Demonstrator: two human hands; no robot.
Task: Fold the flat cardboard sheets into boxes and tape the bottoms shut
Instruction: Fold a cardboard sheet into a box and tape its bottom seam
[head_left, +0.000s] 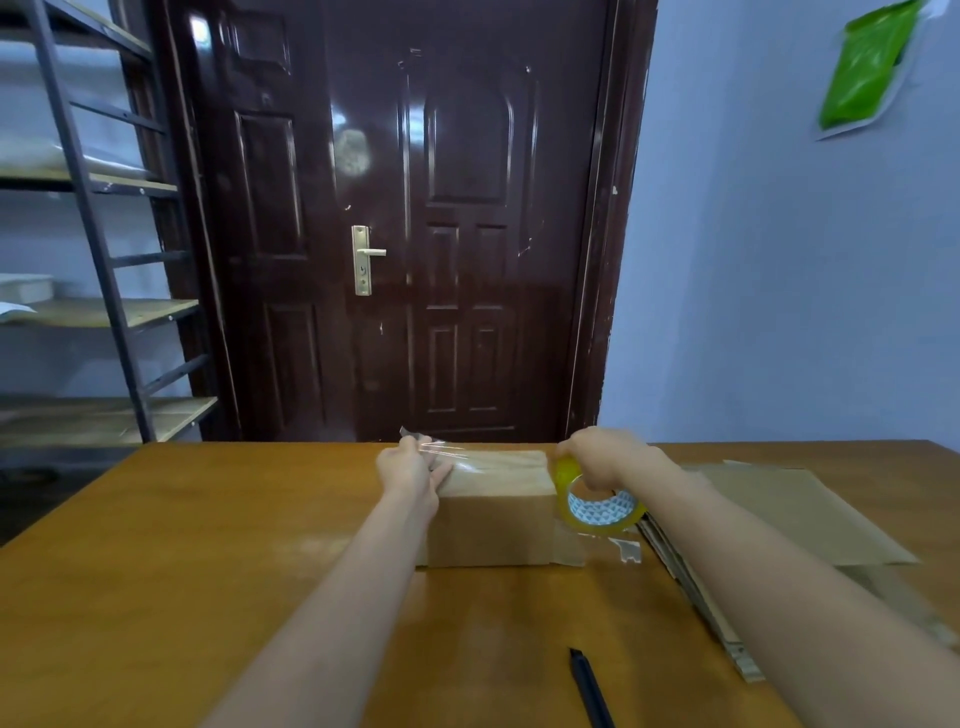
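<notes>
A folded cardboard box sits on the wooden table between both hands. The left hand pinches the free end of clear tape over the box's left edge; the right hand grips the tape roll beside the box's right side. Flat cardboard sheets lie further right.

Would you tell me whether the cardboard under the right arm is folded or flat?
Flat: the cardboard lies as stacked sheets on the table, unlike the box.

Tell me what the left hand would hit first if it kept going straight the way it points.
Probably nothing on the table: the left hand, pinching the tape end at the box, points past the far edge toward the door. Depth is unclear.
</notes>
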